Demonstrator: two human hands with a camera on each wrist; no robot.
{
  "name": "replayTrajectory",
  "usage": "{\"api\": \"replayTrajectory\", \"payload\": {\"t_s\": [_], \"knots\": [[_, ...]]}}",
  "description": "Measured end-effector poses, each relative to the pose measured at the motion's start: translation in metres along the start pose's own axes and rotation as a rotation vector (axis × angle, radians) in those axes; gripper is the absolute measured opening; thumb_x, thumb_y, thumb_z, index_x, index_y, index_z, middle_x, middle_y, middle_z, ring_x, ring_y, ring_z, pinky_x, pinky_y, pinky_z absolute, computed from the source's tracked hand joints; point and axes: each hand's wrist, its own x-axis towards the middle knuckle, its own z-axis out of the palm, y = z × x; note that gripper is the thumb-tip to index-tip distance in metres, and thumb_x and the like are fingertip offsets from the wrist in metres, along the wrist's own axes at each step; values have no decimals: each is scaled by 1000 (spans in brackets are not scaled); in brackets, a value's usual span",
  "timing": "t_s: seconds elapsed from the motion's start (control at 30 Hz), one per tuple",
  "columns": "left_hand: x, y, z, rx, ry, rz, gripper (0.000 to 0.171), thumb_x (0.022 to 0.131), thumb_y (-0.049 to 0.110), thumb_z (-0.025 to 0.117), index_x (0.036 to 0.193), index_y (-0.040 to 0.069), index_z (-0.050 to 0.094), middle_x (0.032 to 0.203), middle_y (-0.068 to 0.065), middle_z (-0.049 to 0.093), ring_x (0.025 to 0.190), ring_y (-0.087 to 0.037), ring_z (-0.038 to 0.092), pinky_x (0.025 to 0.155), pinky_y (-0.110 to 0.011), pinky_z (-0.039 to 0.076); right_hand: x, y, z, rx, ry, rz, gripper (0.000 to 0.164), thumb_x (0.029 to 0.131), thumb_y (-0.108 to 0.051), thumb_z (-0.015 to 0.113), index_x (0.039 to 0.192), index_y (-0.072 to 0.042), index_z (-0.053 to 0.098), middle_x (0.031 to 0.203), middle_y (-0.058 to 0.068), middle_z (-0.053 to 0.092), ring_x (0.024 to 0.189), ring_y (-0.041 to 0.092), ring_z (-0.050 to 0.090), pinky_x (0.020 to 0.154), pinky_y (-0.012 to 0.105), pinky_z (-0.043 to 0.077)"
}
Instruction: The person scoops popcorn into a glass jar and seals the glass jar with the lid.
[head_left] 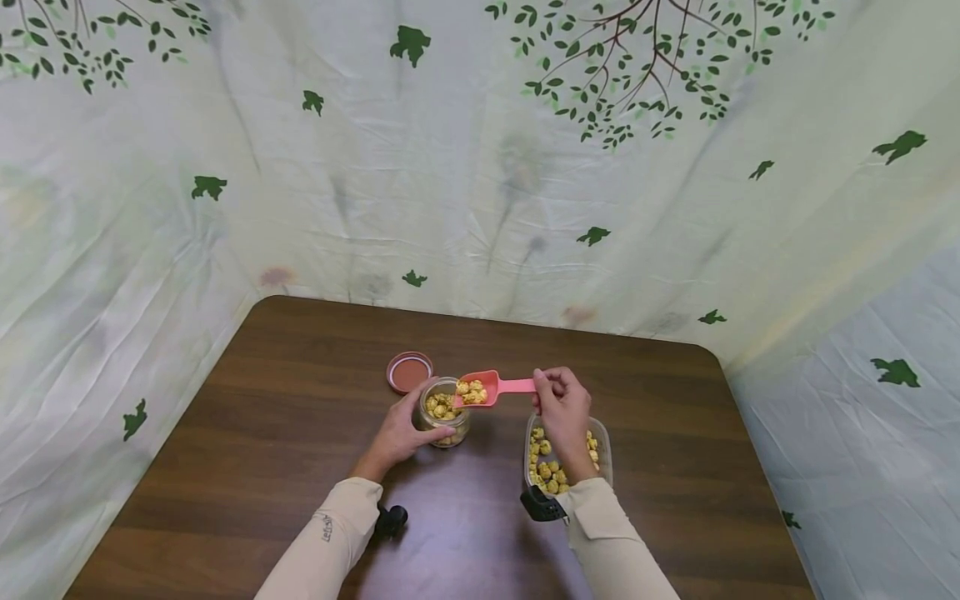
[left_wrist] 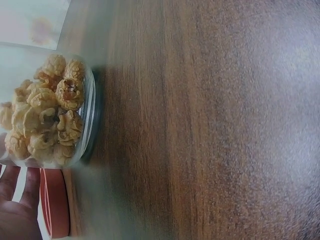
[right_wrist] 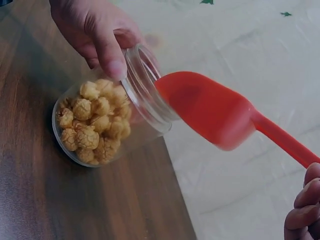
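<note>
My left hand [head_left: 401, 432] grips a clear glass jar [right_wrist: 145, 112] near its neck, thumb in front. Caramel popcorn [right_wrist: 95, 120] fills the lower part of the jar in the right wrist view. With the fingertips of my right hand [head_left: 564, 412] I pinch the handle of a red scoop [head_left: 487, 388]. Several popcorn pieces lie in the scoop, whose front edge is over the jar's mouth. Below my right hand stands a clear plastic container [head_left: 609, 467] with more popcorn, partly hidden by the hand and wrist.
A red jar lid [head_left: 409, 372] lies on the brown table [head_left: 300, 400] behind the jar, to its left. Pale cloth [head_left: 465, 208] printed with leaves hangs behind the table and along its sides. Dark devices [head_left: 542, 505] are worn at the wrists.
</note>
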Motion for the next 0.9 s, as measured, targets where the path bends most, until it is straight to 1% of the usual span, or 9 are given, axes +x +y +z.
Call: {"api": "replayTrajectory", "payload": {"t_s": [0.07, 0.17, 0.27, 0.37, 0.47, 0.6, 0.77, 0.83, 0.9], "knots": [[0, 0, 0, 1, -1, -4, 88, 69, 25, 88, 144, 12, 43, 136, -20, 53, 121, -30, 50, 104, -51, 35, -1, -3, 1, -20, -2, -19, 21, 94, -19, 63, 92, 1, 63, 68, 22, 61, 52, 15, 51, 45, 19, 43], [0, 1, 0, -4, -6, -12, 89, 69, 25, 88, 144, 12, 43, 137, -20, 52, 121, -30, 50, 104, -51, 35, -1, -7, 3, -71, -7, -59, 20, 94, -20, 63, 91, -1, 63, 68, 21, 61, 51, 11, 50, 46, 20, 42], [0, 1, -1, -5, -9, -13, 89, 69, 24, 88, 144, 10, 42, 138, -19, 51, 121, -30, 50, 104, -51, 36, -1, -11, 5, -117, -12, -118, 20, 94, -22, 63, 89, -2, 63, 66, 18, 61, 50, 11, 49, 45, 21, 41], [0, 1, -1, -12, -10, -14, 90, 69, 24, 88, 145, 9, 42, 138, -17, 51, 121, -30, 50, 104, -51, 36, 0, -14, 7, -136, -15, -175, 20, 95, -21, 63, 87, -3, 63, 62, 12, 60, 49, 11, 48, 43, 23, 40], [0, 1, -1, -6, -10, -20, 90, 69, 24, 89, 145, 11, 43, 138, -14, 52, 121, -29, 49, 104, -50, 36, 0, -15, 8, -148, -13, -205, 18, 95, -20, 63, 87, -4, 63, 61, 9, 60, 48, 10, 48, 42, 23, 40], [0, 1, -1, 7, -11, -26, 89, 68, 26, 89, 144, 15, 44, 138, -15, 52, 121, -28, 49, 104, -50, 37, 0, -15, 8, -155, -9, -205, 18, 95, -19, 63, 87, -4, 63, 61, 10, 61, 48, 10, 49, 42, 23, 40], [1, 2, -1, 2, -11, -28, 89, 67, 25, 89, 144, 14, 44, 137, -16, 52, 120, -29, 50, 103, -49, 37, 1, -13, 6, -123, -5, -175, 20, 94, -20, 63, 87, -1, 63, 62, 11, 62, 49, 12, 52, 44, 21, 44], [0, 3, -2, 4, -12, -26, 90, 68, 25, 89, 144, 13, 44, 137, -15, 52, 120, -29, 50, 103, -50, 37, 0, -16, 5, -95, -12, -134, 19, 94, -17, 63, 89, 2, 63, 65, 16, 63, 51, 20, 57, 47, 24, 49], [0, 4, -2, -1, -12, -28, 90, 68, 22, 89, 144, 12, 43, 137, -16, 52, 120, -30, 50, 103, -50, 37, -3, -25, 3, -67, -21, -105, 19, 95, -14, 62, 91, 5, 62, 67, 21, 64, 54, 30, 60, 50, 33, 55]]}}
